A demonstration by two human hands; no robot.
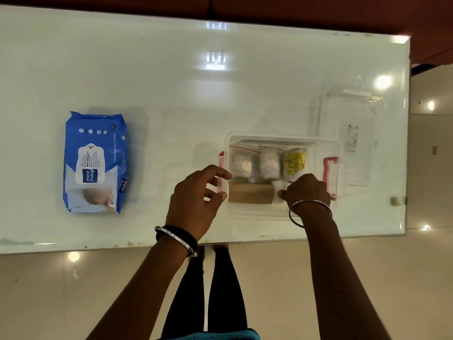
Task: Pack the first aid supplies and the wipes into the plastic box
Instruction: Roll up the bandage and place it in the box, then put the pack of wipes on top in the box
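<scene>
Our right hand (306, 190) pinched a small white item inside the clear plastic box (328, 143), left hand (198, 195) spread loose at its 9 o'clock | blue wet-wipes pack (95, 163) sat well apart at bench's (171, 94) 9 o'clock | risk: supplies crowded the box, wipes might not fit.

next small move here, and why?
Probably: left hand reaches left for the wipes pack. It lies alone on the table, outside the plastic box, which already holds the bagged supplies; the right hand is busy inside.
</scene>
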